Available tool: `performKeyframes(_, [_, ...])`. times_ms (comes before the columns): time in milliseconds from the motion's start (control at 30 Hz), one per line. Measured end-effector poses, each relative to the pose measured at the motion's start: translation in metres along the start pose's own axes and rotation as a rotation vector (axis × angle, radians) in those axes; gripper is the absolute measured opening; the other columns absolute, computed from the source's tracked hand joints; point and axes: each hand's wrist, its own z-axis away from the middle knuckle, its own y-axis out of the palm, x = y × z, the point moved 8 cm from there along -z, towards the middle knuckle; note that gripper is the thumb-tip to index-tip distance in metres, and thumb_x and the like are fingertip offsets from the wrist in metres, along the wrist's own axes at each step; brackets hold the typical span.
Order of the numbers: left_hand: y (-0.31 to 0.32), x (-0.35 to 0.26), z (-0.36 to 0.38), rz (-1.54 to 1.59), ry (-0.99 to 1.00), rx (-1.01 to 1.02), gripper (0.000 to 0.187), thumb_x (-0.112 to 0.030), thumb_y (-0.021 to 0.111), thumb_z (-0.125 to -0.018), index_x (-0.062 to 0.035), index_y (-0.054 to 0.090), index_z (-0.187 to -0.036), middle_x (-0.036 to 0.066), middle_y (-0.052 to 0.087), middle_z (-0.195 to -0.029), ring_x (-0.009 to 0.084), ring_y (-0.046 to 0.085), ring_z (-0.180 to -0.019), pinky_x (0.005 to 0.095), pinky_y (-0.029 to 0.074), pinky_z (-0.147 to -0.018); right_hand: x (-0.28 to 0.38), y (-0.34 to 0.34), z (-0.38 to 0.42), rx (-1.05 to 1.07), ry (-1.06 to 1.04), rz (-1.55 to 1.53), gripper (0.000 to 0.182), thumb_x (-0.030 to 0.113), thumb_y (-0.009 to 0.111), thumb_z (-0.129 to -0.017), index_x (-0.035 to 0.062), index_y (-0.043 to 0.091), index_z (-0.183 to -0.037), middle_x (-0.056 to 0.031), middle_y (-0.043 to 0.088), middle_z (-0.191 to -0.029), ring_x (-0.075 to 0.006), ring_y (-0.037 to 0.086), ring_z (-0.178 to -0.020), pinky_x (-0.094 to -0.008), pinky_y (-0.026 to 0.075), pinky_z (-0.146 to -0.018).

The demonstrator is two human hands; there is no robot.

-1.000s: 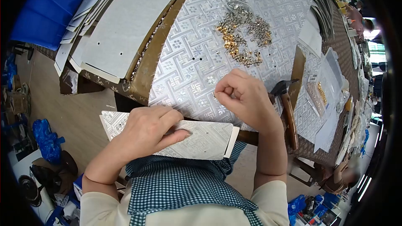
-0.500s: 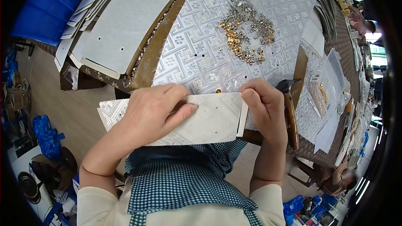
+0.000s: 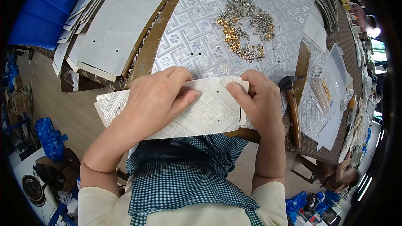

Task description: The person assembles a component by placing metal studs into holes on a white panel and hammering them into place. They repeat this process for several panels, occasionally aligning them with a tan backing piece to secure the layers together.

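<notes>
Between my two hands is a pale, embossed flat panel (image 3: 209,109) with a silvery diamond pattern and a few small dark holes near its right end. My left hand (image 3: 157,98) grips its upper edge left of the middle, thumb on the patterned face, fingers behind. At the upper right corner, my right hand (image 3: 261,100) pinches the panel with its thumb on the face. Past the panel's right edge shows a strip of another pale piece. A hammer (image 3: 292,109) with a wooden handle lies just right of my right hand.
Loose silver and gold metal studs (image 3: 247,33) lie on the silvery patterned sheet (image 3: 188,33) covering the table. Stacked pale panels (image 3: 121,25) stand at the left, beside a blue bin (image 3: 46,8). A clear plastic box (image 3: 337,71) is at the right. Another person (image 3: 339,178) appears far right.
The panel has tilted so its patterned face shows more, and its upper edge has risen. My right thumb has moved from the edge onto the panel's face.
</notes>
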Motion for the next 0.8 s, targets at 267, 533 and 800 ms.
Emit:
performKeyframes(267, [0.002,-0.002,-0.002,-0.036,-0.009,0.013,0.028,-0.027,0.075,-0.087,-0.0044,0.063,-0.098,0.012,0.07,-0.091,0.0286,0.071,-0.077,0.037,0.054,-0.065,0.0,0.003,-0.001,0.023,0.003,0.056,0.025,0.026,0.076,-0.086,0.0044,0.062,-0.082,-0.0094,0.06,-0.072,-0.0251,0.059,-0.059,-0.0367,0.045,-0.055])
performKeyframes(533, [0.002,-0.003,-0.002,-0.037,-0.052,-0.004,0.03,-0.027,0.076,-0.086,-0.0069,0.061,-0.104,0.012,0.072,-0.09,0.0293,0.072,-0.076,0.0389,0.054,-0.066,0.008,-0.005,-0.002,-0.073,-0.057,0.053,0.019,0.01,0.077,-0.082,0.0022,0.066,-0.095,-0.0077,0.058,-0.078,-0.0141,0.048,-0.053,-0.0306,0.041,-0.052])
performKeyframes(800, [0.002,-0.002,-0.002,-0.038,-0.047,-0.017,0.03,-0.026,0.076,-0.086,-0.0072,0.061,-0.104,0.013,0.073,-0.09,0.0291,0.072,-0.077,0.0392,0.054,-0.067,-0.007,-0.044,-0.037,-0.179,-0.082,0.037,0.008,0.0,0.068,-0.087,-0.0003,0.069,-0.096,-0.0042,0.062,-0.084,-0.0082,0.048,-0.061,-0.0248,0.042,-0.057])
